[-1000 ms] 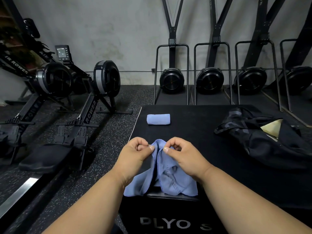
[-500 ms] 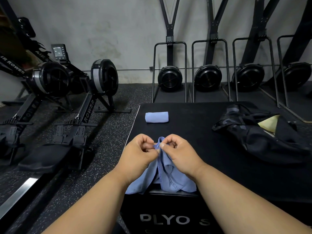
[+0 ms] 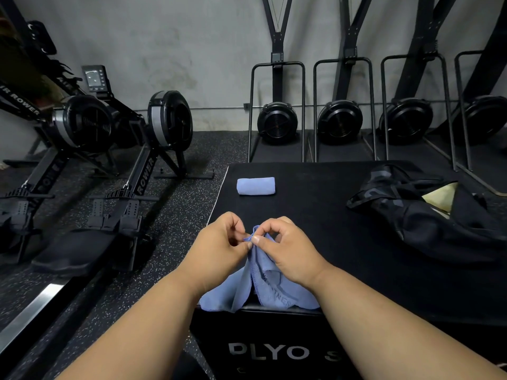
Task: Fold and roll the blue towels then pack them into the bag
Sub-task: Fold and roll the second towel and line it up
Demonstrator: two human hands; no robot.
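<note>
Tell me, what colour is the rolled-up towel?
Light blue; the rolled towel shows best in the head view, lying on the black box.

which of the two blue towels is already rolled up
The rolled towel lying alone at the far left of the black box top. The other towel is loose, pinched by the left hand and right hand.

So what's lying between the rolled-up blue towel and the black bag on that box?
Nothing: in the head view, only bare black box top stretches between the rolled blue towel and the crumpled black fabric bag.
</note>
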